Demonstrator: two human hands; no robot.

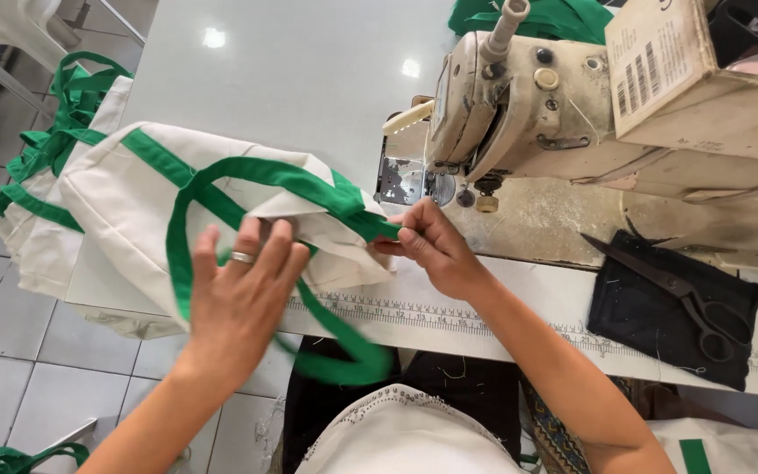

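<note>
On the white table in front of the sewing machine I have the white cloth bag with its green trim, lying on its side and hanging a little over the table's left edge. My right hand pinches the green binding at the bag's mouth, thumb and fingertips closed on the folded edge, just beside the presser foot but not yet under it. My left hand is open and flat, fingers spread, pressing on the white cloth and across one green handle loop; it grips nothing, it only holds the fabric down. The loop falls over the table's front edge toward my lap.

To do this step well, I judge that the pinched edge must stay folded evenly, so I would keep the right fingertips close to the fold and guide it straight toward the foot, parallel with the printed ruler along the table's edge. The flat left hand should smooth the cloth without dragging it, otherwise the seam could go crooked. The loose handle loop is a risk: it could slip under the seam line, so I would keep it aside. Fingers must stay clear of the needle area.

The scissors rest on a dark cloth at the right, well apart from both hands. More finished bags hang at the left
</note>
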